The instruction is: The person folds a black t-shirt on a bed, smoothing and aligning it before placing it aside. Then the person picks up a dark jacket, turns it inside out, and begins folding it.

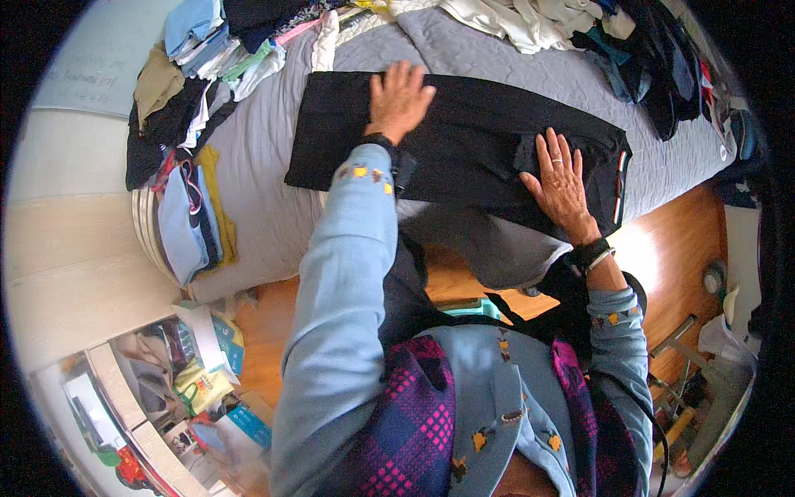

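Black trousers (459,130), folded lengthwise, lie across the near side of a bed with a grey quilted cover (534,77). Flat on their upper left part rests my left hand (400,99), fingers apart. My right hand (559,177), with a ring on one finger, presses palm down near the right end, beside what looks like a pocket (526,152). A striped trim (620,186) in white, red and dark runs along the right edge of the trousers. Neither hand grips the cloth. My left forearm hides part of the lower edge.
Folded clothes (199,37) are piled at the bed's far left, with more garments (186,230) below. White clothes (515,22) and dark clothes (658,68) lie along the far right. Boxes and bags (205,373) fill the lower left floor. A turquoise stool (475,307) shows beneath me.
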`<state>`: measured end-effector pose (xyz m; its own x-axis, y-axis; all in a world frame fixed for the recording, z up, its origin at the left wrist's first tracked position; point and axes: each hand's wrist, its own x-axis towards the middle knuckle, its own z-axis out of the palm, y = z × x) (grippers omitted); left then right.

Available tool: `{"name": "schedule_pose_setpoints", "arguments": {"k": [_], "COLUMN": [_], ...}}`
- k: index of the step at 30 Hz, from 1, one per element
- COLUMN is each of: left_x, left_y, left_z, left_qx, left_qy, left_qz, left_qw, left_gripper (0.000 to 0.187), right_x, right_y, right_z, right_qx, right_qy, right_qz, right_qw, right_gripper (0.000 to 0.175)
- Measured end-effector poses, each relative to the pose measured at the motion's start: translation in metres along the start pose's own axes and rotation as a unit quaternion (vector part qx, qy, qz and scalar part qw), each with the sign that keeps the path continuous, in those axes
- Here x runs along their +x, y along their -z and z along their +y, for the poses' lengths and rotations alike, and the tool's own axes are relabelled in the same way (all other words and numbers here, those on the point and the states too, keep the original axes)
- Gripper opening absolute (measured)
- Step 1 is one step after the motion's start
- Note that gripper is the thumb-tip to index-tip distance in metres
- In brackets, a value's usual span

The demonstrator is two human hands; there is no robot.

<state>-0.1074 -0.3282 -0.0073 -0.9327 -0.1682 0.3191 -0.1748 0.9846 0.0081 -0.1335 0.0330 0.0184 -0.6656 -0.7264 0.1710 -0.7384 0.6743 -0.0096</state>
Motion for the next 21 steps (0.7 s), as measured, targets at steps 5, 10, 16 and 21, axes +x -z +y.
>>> {"name": "schedule_pose_setpoints", "arguments": {"k": [5,10,16,21], "left_x": [-0.016,-0.033,-0.067,-0.073], "left_y": [0.013,0.031,0.053,0.067], "left_z": [-0.099,-0.145,-0.172,-0.201], "left_qx": [0.12,0.068,-0.132,-0.174], "left_qy": [0.09,0.18,0.329,0.373], "left_qz": [-0.026,-0.037,-0.076,-0.115], "left_qw": [0.988,0.981,0.932,0.904], "left_gripper": [0.055,0.06,0.067,0.065], "right_x": [0.002,0.0,0.005,0.011], "right_y": [0.003,0.002,0.017,0.065], "right_z": [-0.001,-0.002,-0.006,-0.045], "right_qx": [-0.006,-0.006,0.01,0.002], "right_qy": [-0.001,0.005,-0.004,-0.011], "right_qz": [-0.018,-0.009,-0.049,-0.125], "right_qw": [1.0,1.0,0.999,0.992], "right_gripper": [0.075,0.074,0.073,0.072]}}
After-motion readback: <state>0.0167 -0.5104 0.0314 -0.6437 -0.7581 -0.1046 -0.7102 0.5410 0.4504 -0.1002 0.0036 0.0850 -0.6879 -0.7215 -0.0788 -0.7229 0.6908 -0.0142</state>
